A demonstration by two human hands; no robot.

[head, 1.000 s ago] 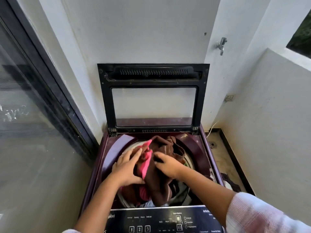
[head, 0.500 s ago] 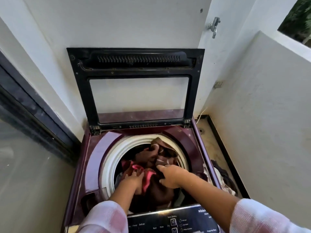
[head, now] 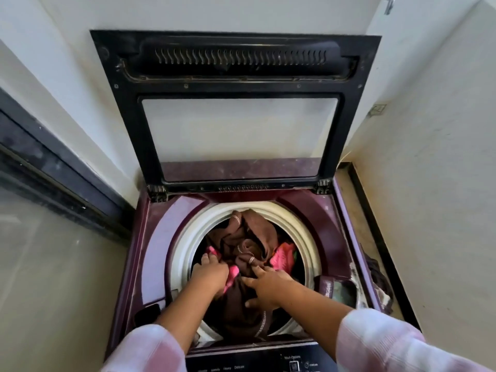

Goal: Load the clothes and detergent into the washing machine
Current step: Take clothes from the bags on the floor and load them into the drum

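A top-loading washing machine [head: 161, 237] with a maroon body is standing with its lid [head: 236, 108] raised upright against the wall at 12 o'clock. Both of the person's arms are reaching down into the white-rimmed drum [head: 300, 234], which is sitting in the middle of the machine's top.

Inside the drum a heap of clothes [head: 241, 245] is lying, mostly a brown garment, with pink fabric [head: 281, 257] showing at 3 o'clock and again at 9 o'clock of the heap.

The left hand [head: 210, 275] is pressing down at the 8 o'clock side of the drum, its fingers [head: 205, 260] held together and curled into the pink and brown cloth, gripping a fold of it. The right hand [head: 264, 287] is resting palm down on the brown garment toward 5 o'clock, its fingers [head: 257, 269] spread apart and lying flat on the cloth rather than closing around it.

The control panel [head: 268, 362] is running along the machine's edge at 6 o'clock, partly cut off. Pink-and-white checked sleeves [head: 375, 342] are covering both forearms near the camera. No detergent is visible.
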